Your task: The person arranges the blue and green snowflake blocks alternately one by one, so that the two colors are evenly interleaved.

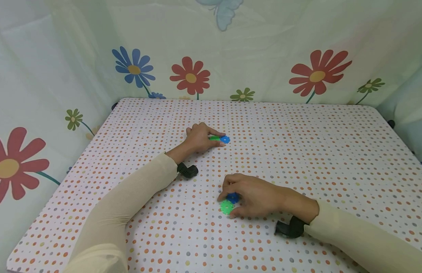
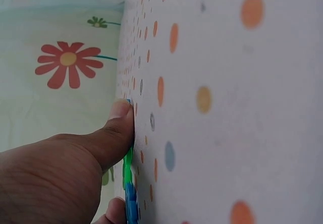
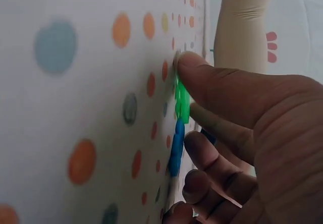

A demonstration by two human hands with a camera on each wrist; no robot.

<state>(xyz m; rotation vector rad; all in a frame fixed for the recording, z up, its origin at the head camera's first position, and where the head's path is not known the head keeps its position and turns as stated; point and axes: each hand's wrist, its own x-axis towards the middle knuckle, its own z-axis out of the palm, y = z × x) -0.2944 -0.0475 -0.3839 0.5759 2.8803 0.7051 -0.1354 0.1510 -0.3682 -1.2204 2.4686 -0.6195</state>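
Note:
My left hand [image 1: 200, 138] is farther out on the table, its thumb and fingers around a light-blue notched disc [image 1: 225, 139] and a green disc [image 1: 214, 138]. In the left wrist view, the thumb presses at the edge of flat green [image 2: 127, 168] and blue [image 2: 131, 204] pieces, which lie close to the tabletop. Nearer to me, my right hand [image 1: 258, 195] holds a bright-green interlocking disc [image 1: 227, 207] and a dark-blue disc [image 1: 233, 197] between thumb and fingers. These two meet edge to edge in the right wrist view. Part of each set is hidden by fingers.
Both hands work low over a table [image 1: 316, 151] covered in dotted cloth. A flower-print curtain [image 1: 265, 45] hangs behind it and at the sides. Each wrist carries a small black camera, one on the left [image 1: 188, 171] and one on the right [image 1: 291, 227].

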